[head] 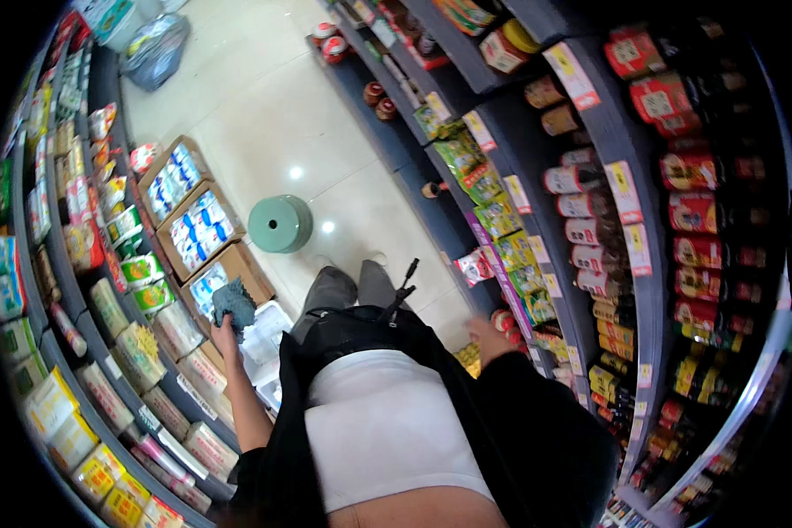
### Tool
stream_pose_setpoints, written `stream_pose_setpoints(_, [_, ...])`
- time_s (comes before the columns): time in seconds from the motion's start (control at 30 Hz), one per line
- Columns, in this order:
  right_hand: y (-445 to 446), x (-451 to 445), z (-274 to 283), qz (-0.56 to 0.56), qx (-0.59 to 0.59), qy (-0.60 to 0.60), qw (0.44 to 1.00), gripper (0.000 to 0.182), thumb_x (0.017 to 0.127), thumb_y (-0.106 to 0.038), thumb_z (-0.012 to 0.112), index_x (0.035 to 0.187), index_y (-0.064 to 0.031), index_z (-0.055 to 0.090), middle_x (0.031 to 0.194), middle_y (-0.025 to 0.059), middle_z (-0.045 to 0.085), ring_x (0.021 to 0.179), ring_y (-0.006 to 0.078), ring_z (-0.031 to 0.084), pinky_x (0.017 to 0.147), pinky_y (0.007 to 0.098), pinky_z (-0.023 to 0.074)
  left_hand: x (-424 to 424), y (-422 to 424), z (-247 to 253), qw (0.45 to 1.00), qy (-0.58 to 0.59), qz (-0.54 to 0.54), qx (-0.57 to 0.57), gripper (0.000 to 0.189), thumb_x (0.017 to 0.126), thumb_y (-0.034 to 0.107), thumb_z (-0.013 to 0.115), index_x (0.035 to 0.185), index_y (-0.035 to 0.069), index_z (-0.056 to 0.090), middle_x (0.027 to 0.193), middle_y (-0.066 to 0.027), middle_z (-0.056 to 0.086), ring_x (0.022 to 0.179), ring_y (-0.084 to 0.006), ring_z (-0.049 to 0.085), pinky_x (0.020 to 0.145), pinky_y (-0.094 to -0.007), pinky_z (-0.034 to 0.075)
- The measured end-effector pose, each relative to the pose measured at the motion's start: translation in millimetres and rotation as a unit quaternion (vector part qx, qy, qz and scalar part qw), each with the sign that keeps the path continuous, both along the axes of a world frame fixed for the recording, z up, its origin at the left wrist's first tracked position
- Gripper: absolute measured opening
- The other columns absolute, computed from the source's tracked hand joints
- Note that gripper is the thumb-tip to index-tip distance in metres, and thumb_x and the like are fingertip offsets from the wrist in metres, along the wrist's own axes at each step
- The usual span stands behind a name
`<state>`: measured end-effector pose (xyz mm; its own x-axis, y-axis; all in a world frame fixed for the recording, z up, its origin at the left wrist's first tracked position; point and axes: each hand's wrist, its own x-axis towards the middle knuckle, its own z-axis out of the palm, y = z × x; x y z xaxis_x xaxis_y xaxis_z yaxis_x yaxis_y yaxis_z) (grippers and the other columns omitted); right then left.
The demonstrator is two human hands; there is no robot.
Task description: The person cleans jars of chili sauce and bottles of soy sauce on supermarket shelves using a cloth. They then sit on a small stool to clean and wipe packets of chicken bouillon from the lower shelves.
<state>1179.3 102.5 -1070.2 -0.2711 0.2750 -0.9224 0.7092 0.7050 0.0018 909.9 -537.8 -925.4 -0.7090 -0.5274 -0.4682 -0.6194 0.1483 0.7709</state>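
My left hand grips a crumpled dark grey-green cloth, held out over the cardboard boxes beside the left shelves. Close to that hand are an open box with blue-and-white packs and a white plastic bin. On the other side, my right hand hangs beside the lower right shelves with nothing visible in it; it is slightly blurred, with its fingers partly extended. Near it are red-lidded jars and some yellow items low down.
A round green stool stands on the tiled floor ahead. Two cartons of packs line the left shelf foot. A bagged bundle lies farther up. Shelves of bottles and seasoning packets rise on the right, packaged goods on the left.
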Motion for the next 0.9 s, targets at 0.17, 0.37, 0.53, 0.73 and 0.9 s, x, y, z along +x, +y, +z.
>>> stream_pose_setpoints(0.17, [-47,23,38,-0.211,-0.045,-0.003,0.976,0.021,0.080,-0.025,0.061,0.085,-0.0048,0.063,0.065,0.0108,0.059,0.055,0.0233,0.057,0.046,0.0393,0.0434,14,-13,-8,0.977,-0.068,0.150,0.138,0.036,0.081,0.039,0.057,0.096,0.006,0.060,0.084,-0.0043,0.064,0.070,-0.0140,0.059,0.062,-0.0293,0.046])
stream_pose_setpoints(0.37, [-42,-76,26,0.074,-0.097,0.239,0.963,0.021,0.078,-0.022,0.052,0.076,-0.0049,0.065,0.085,0.0168,0.065,0.075,0.0353,0.061,0.065,0.0438,0.0478,-56,-4,-56,0.894,-0.025,0.242,0.376,0.037,0.081,0.045,0.044,0.092,0.014,0.059,0.080,-0.0010,0.064,0.075,-0.0150,0.061,0.072,-0.0315,0.046])
stream_pose_setpoints(0.53, [-96,-237,42,0.069,-0.019,0.198,0.978,0.029,0.081,-0.030,0.051,0.084,-0.0079,0.069,0.086,0.0174,0.065,0.086,0.0339,0.062,0.077,0.0433,0.0485,-117,-2,-117,0.916,-0.108,0.235,0.308,0.054,0.080,0.054,0.046,0.123,0.021,0.043,0.120,-0.0018,0.047,0.111,-0.0216,0.044,0.080,-0.0464,0.043])
stream_pose_setpoints(0.73, [-210,-368,-92,0.401,-0.162,0.319,0.843,0.027,0.087,-0.030,0.052,0.093,-0.0049,0.062,0.092,0.0111,0.064,0.085,0.0265,0.061,0.075,0.0351,0.0471,-172,-76,-317,0.970,-0.178,0.016,0.165,0.068,0.085,0.056,0.043,0.133,0.008,0.039,0.130,-0.0084,0.045,0.120,-0.0257,0.040,0.098,-0.0428,0.030])
stream_pose_setpoints(0.9, [-323,-475,-208,0.221,-0.120,0.125,0.960,0.079,0.071,-0.048,0.070,0.127,0.0020,0.045,0.128,0.0252,0.047,0.121,0.0371,0.043,0.099,0.0416,0.0381,-272,-56,-392,0.982,-0.093,-0.110,0.123,0.061,0.091,0.043,0.042,0.123,-0.008,0.046,0.123,-0.0144,0.051,0.112,-0.0243,0.048,0.098,-0.0327,0.033])
